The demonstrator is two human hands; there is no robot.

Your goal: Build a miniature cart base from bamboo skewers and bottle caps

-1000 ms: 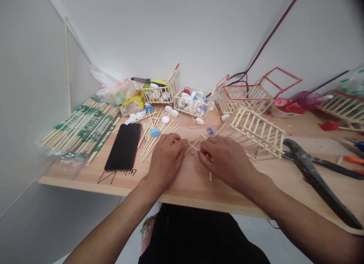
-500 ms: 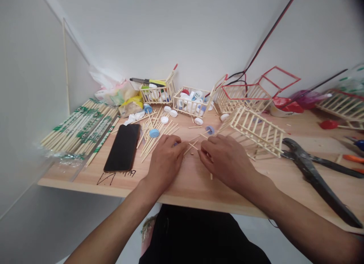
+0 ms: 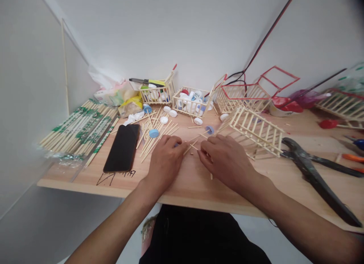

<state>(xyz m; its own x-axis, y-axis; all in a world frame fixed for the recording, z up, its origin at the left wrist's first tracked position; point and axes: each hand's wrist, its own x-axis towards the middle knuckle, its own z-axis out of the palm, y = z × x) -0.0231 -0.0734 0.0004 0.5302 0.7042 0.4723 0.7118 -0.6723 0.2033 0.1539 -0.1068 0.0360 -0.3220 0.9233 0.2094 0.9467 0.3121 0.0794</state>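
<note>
My left hand [image 3: 166, 156] rests on the table with its fingers curled round a blue bottle cap [image 3: 176, 144], of which only a sliver shows. Thin wooden sticks [image 3: 193, 146] cross in the gap between the hands, by my left thumb. My right hand [image 3: 226, 154] is closed, knuckles up; its fingertips and whatever they grip are hidden. Below its palm the end of a stick [image 3: 211, 176] pokes out. A purple cap [image 3: 209, 130] lies just beyond my right fingers, touching a stick. Close to the right hand, a stick-built basket [image 3: 257, 131] leans tilted on the table.
Loose sticks [image 3: 156, 142] and caps lie left of centre, near a phone [image 3: 121, 148] and wrapped chopsticks [image 3: 81, 129]. Large pincers [image 3: 308, 169] occupy the right. Behind stand a basket of caps [image 3: 192, 103], another with a yellow cutter [image 3: 156, 83], and a red-rimmed cart [image 3: 244, 99].
Both hands hold almost the same pose and place. The whole view has shifted very slightly; nothing is visibly taken up or let go.
</note>
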